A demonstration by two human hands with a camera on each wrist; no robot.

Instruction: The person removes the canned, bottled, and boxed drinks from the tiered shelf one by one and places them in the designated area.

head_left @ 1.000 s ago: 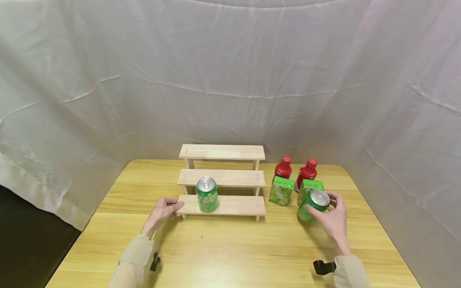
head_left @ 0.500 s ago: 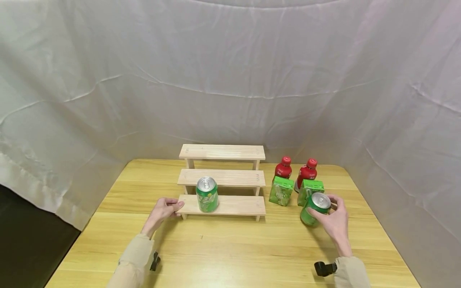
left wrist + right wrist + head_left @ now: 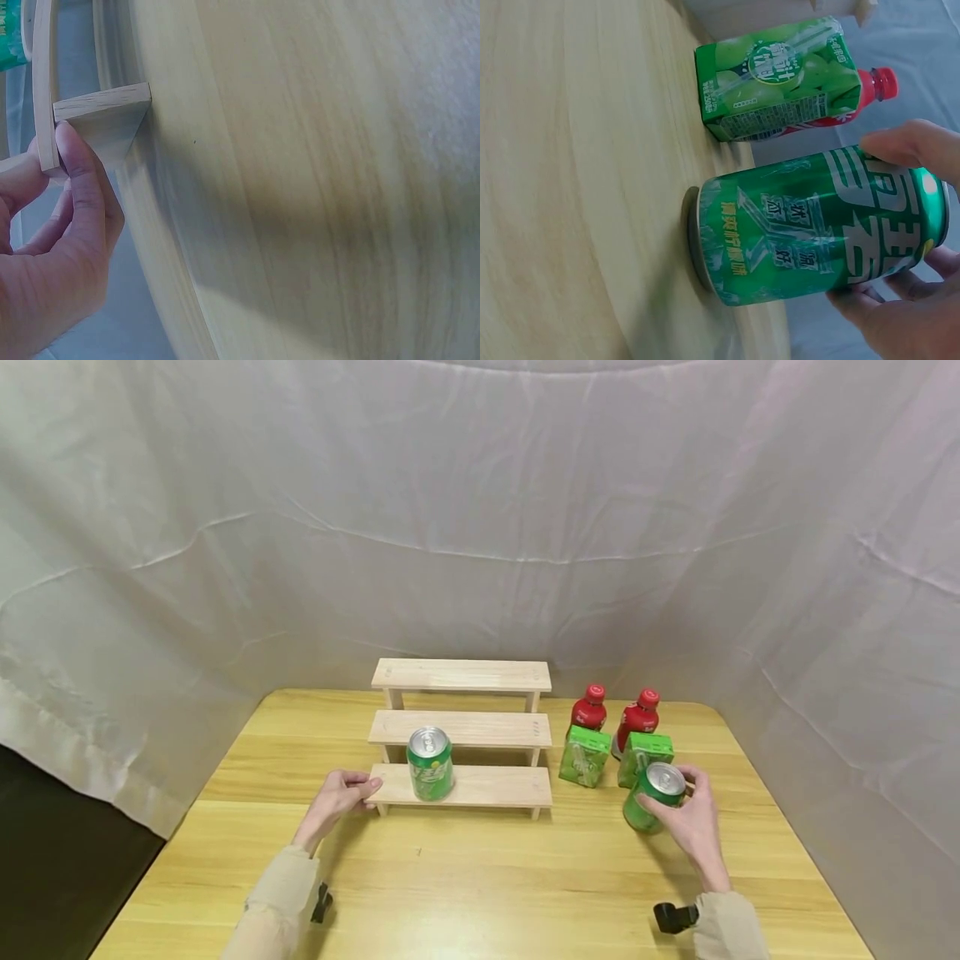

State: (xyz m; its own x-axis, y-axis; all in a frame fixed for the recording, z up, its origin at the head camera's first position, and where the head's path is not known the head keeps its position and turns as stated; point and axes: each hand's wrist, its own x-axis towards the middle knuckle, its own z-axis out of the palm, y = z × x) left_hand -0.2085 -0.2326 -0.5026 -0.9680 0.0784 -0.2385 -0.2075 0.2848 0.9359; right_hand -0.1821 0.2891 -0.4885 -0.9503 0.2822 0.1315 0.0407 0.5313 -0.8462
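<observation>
My left hand (image 3: 343, 796) pinches the left end of the lowest board of a three-tier wooden shelf (image 3: 502, 787), thumb above and fingers below. On that board, left of its middle, a green soda can (image 3: 431, 772) stands upright. Over to the right, my right hand (image 3: 693, 818) grips a second green soda can (image 3: 817, 225) near its top, thumb on one side and fingers on the other. Its base is close over the table, slightly tilted in the head view. Just behind it is a green juice box (image 3: 637, 752), partly hidden by the can.
Another green juice box (image 3: 585, 758) stands between the shelf and the right-hand can. Two red-capped bottles (image 3: 588, 710) are behind the boxes, partly hidden. A pale curtain (image 3: 480, 527) closes off the back and sides of the wooden table (image 3: 480, 877).
My right hand has shifted the can slightly toward me, a little away from the juice box behind it. The left hand keeps its hold on the shelf board.
</observation>
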